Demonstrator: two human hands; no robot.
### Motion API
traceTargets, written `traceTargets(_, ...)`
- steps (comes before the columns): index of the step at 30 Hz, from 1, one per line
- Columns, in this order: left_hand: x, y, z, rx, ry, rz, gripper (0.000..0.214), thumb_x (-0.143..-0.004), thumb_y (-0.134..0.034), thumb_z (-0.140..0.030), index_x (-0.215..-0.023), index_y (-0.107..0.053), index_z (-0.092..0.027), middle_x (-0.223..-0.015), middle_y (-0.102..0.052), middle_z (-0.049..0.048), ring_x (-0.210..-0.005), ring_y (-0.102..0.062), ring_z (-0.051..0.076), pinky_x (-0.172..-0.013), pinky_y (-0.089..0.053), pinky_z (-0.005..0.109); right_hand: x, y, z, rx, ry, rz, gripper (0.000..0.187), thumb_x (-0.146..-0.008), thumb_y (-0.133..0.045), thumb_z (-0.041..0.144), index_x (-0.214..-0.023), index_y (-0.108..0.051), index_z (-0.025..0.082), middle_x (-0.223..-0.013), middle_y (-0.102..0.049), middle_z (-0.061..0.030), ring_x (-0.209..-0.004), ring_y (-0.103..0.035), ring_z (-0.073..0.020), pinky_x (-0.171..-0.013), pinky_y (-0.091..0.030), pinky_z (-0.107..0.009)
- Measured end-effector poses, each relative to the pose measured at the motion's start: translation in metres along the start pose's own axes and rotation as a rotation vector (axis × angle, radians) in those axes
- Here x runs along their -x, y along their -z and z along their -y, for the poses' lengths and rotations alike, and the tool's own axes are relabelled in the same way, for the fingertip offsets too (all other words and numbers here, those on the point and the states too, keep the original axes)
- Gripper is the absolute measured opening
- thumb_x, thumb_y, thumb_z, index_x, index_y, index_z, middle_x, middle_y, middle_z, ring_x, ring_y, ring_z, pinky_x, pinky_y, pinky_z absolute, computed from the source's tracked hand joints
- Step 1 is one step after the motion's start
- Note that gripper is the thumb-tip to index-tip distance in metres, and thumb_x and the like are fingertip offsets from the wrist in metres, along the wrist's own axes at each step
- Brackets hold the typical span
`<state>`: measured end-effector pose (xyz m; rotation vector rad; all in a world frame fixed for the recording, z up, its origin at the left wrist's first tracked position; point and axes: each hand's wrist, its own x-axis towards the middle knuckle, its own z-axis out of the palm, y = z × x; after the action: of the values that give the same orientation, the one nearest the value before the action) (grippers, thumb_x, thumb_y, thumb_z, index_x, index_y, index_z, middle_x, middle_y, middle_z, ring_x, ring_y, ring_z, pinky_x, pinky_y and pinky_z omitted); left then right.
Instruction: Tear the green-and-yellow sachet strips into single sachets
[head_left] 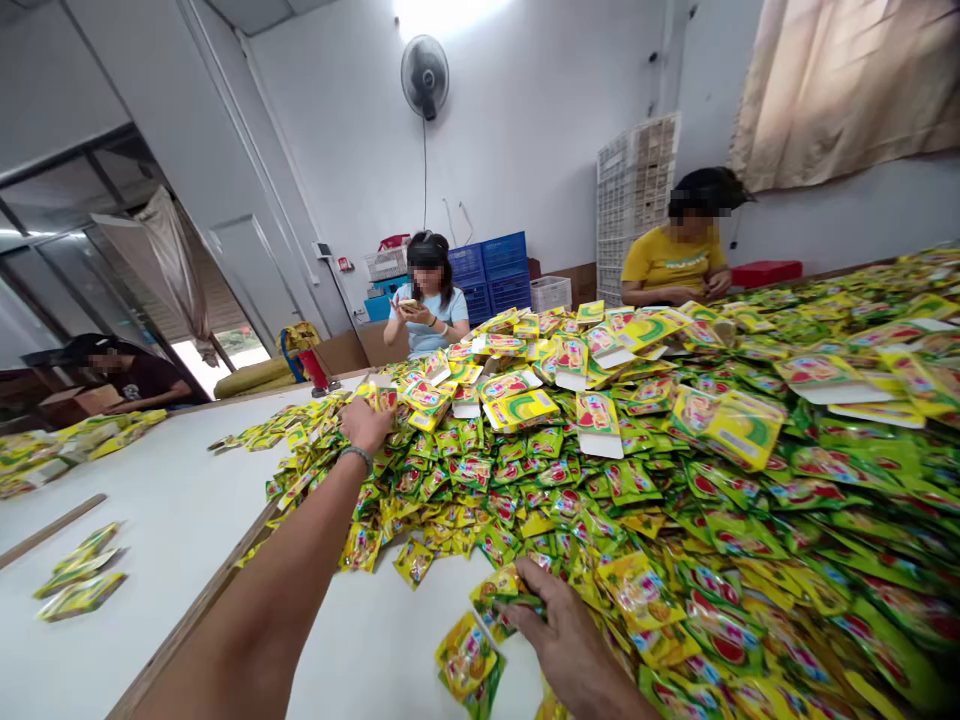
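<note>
Yellow-green foil sachets [525, 500] are heaped on a white table [172, 500], their long axes pointing every way. The left hand [365, 425] is half-curled over the heap's far end, its grip unclear; a small bunch is held by the partly closed right hand [566, 630]. A wooden strip [199, 610] runs alongside; stacked blue crates [487, 275] stand beyond, contents unseen.

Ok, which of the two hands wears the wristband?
The left hand, resting on the sachet pile, has a dark band at its wrist; the right hand, by the near sachets, shows none.
</note>
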<state>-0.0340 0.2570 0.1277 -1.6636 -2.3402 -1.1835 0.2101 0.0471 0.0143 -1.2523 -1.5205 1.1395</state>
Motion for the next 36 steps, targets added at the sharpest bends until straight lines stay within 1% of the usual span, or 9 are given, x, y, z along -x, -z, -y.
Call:
traceTargets(4, 0.040, 0.021, 0.011, 0.166, -0.079, -0.007, 0.047, -0.073, -0.058, -0.050, -0.103, -0.057, -0.014, -0.095, -0.068, 0.0113, -0.082, -0.063, 0.024, -0.068, -0.046, 0.031, 0.000, 0.003, 0.002, -0.018, 0.009, -0.009, 0.020, -0.078, -0.054, 0.036, -0.082, -0.060, 0.017, -0.073, -0.064, -0.0013, -0.071, -0.059, -0.0179, -0.063, -0.042, -0.025)
traceTargets(7, 0.100, 0.028, 0.034, 0.557, -0.149, 0.286, 0.047, -0.072, -0.060, -0.050, -0.102, -0.060, -0.014, -0.095, -0.069, 0.0091, -0.080, -0.064, 0.021, -0.068, -0.048, 0.029, -0.001, 0.006, 0.002, -0.122, -0.012, -0.020, 0.024, -0.078, -0.055, 0.040, -0.086, -0.061, 0.017, -0.079, -0.067, -0.0017, -0.076, -0.061, -0.0187, -0.068, -0.044, -0.026)
traceTargets(10, 0.164, 0.022, 0.059, 0.692, -0.057, 0.523, 0.044, -0.071, -0.063, -0.048, -0.099, -0.063, -0.013, -0.093, -0.070, 0.0090, -0.078, -0.064, 0.021, -0.069, -0.049, 0.030, -0.002, 0.008, 0.001, -0.175, 0.012, -0.039, 0.028, -0.078, -0.057, 0.042, -0.092, -0.062, 0.018, -0.085, -0.068, -0.0026, -0.081, -0.062, -0.0191, -0.072, -0.045, -0.027)
traceTargets(14, 0.216, 0.017, 0.075, 0.556, -0.019, 0.428, 0.039, -0.073, -0.060, -0.049, -0.093, -0.068, -0.016, -0.098, -0.068, 0.0092, -0.087, -0.062, 0.023, -0.071, -0.048, 0.030, -0.001, 0.006, -0.003, -0.145, 0.083, 0.009, 0.027, -0.078, -0.058, 0.040, -0.093, -0.063, 0.018, -0.089, -0.068, -0.0023, -0.083, -0.061, -0.0185, -0.074, -0.045, -0.027)
traceTargets(18, 0.229, 0.026, 0.067, 0.475, -0.160, 0.261, 0.029, -0.078, -0.057, -0.045, -0.087, -0.068, -0.020, -0.102, -0.066, 0.0064, -0.095, -0.058, 0.021, -0.077, -0.044, 0.027, -0.003, 0.007, -0.007, -0.097, 0.062, -0.070, 0.028, -0.078, -0.059, 0.043, -0.089, -0.060, 0.018, -0.076, -0.064, 0.0003, -0.070, -0.057, -0.0152, -0.062, -0.043, -0.024)
traceTargets(21, 0.235, 0.030, 0.058, 0.490, -0.146, 0.440, 0.031, -0.079, -0.056, -0.046, -0.089, -0.066, -0.019, -0.075, -0.065, 0.0016, -0.069, -0.056, 0.016, -0.061, -0.042, 0.023, -0.005, 0.010, -0.008, -0.089, 0.065, -0.142, 0.029, -0.079, -0.057, 0.046, -0.087, -0.058, 0.018, -0.069, -0.060, 0.0022, -0.059, -0.051, -0.0121, -0.053, -0.038, -0.022)
traceTargets(25, 0.248, 0.025, 0.049, 0.590, -0.126, 0.735, 0.032, -0.078, -0.057, -0.048, -0.083, -0.066, -0.018, -0.068, -0.062, 0.0000, -0.061, -0.051, 0.013, -0.056, -0.038, 0.022, -0.006, 0.011, -0.008, -0.046, 0.103, -0.169, 0.029, -0.081, -0.055, 0.047, -0.089, -0.058, 0.019, -0.071, -0.062, 0.0014, -0.062, -0.052, -0.0126, -0.055, -0.038, -0.022)
traceTargets(32, 0.256, 0.019, 0.045, 0.757, -0.008, 0.854, 0.032, -0.079, -0.058, -0.047, -0.085, -0.064, -0.016, -0.074, -0.063, 0.0019, -0.065, -0.054, 0.013, -0.059, -0.042, 0.021, -0.010, 0.021, -0.016, 0.204, 0.007, -0.025, 0.031, -0.076, -0.062, 0.041, -0.098, -0.064, 0.020, -0.094, -0.065, -0.0041, -0.085, -0.058, -0.0198, -0.075, -0.042, -0.030)
traceTargets(36, 0.257, 0.018, 0.047, 0.776, 0.046, 0.906, 0.034, -0.077, -0.061, -0.046, -0.087, -0.063, -0.014, -0.071, -0.063, 0.0017, -0.061, -0.054, 0.012, -0.055, -0.042, 0.021, -0.009, 0.021, -0.016, 0.283, 0.094, 0.042, 0.023, -0.073, -0.065, 0.035, -0.090, -0.067, 0.019, -0.094, -0.063, -0.0044, -0.088, -0.057, -0.0197, -0.078, -0.040, -0.030)
